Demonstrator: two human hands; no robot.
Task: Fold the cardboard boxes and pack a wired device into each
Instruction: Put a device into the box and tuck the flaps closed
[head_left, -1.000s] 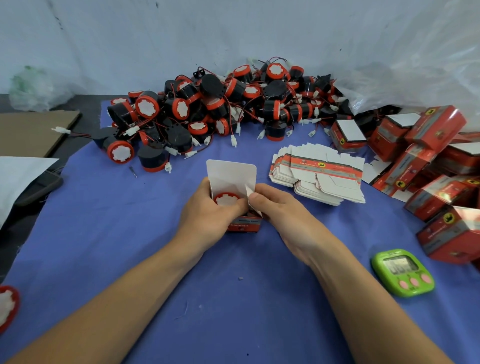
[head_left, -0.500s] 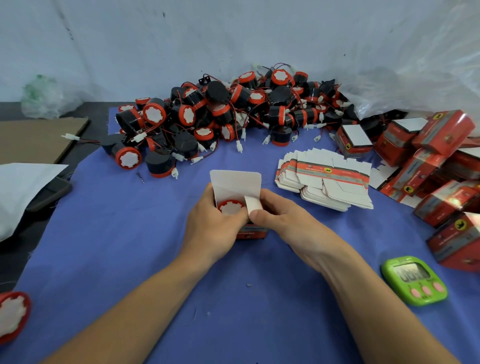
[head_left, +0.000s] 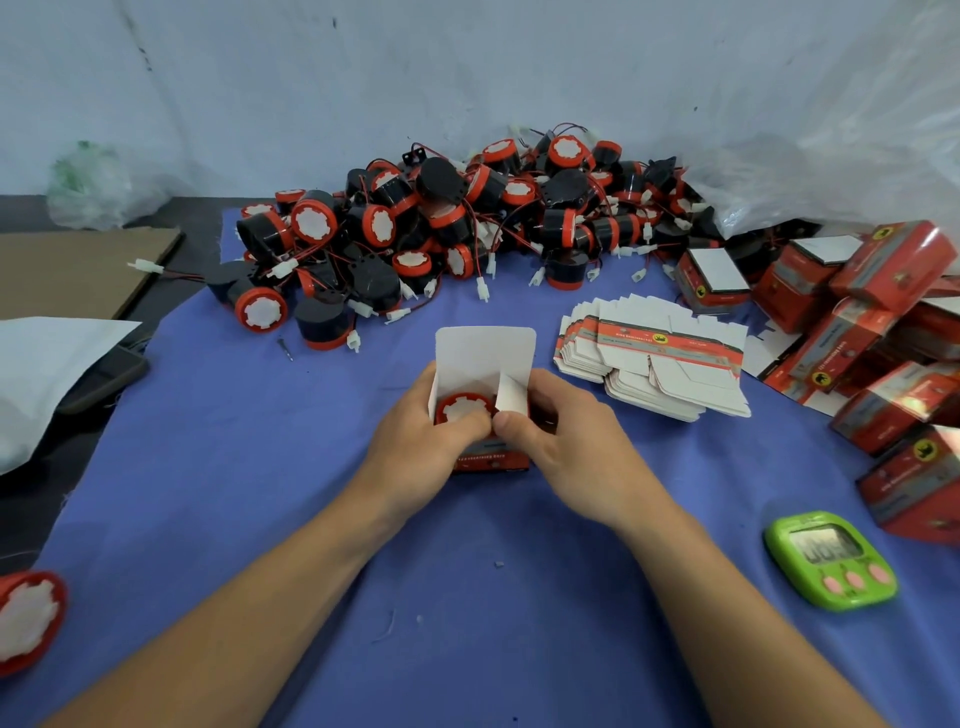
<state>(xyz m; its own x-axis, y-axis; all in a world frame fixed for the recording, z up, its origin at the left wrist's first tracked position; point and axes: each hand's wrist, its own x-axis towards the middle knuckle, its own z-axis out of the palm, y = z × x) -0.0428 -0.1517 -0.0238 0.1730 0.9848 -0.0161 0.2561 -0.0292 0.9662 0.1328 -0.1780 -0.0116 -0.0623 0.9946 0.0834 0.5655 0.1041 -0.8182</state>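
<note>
A small red cardboard box (head_left: 491, 460) stands on the blue cloth at the centre, its white top flap (head_left: 485, 348) upright. Inside it sits a black and red wired device (head_left: 462, 408), red-rimmed white face up. My left hand (head_left: 426, 441) grips the box's left side, thumb over the device. My right hand (head_left: 571, 452) holds the right side and presses a small white side flap (head_left: 511, 392) inward with the thumb. A fanned stack of flat unfolded boxes (head_left: 654, 358) lies to the right. A big pile of wired devices (head_left: 447, 228) fills the back.
Folded red boxes (head_left: 883, 332) are heaped at the right edge, under a clear plastic bag (head_left: 831, 156). A green timer (head_left: 831, 558) lies near my right forearm. One loose device (head_left: 28, 618) sits at the lower left. White paper (head_left: 47, 364) and brown cardboard (head_left: 78, 270) lie left.
The right thumb has pushed the small side flap further in over the device. Both hands stay on the box, and the camera has tilted a little.
</note>
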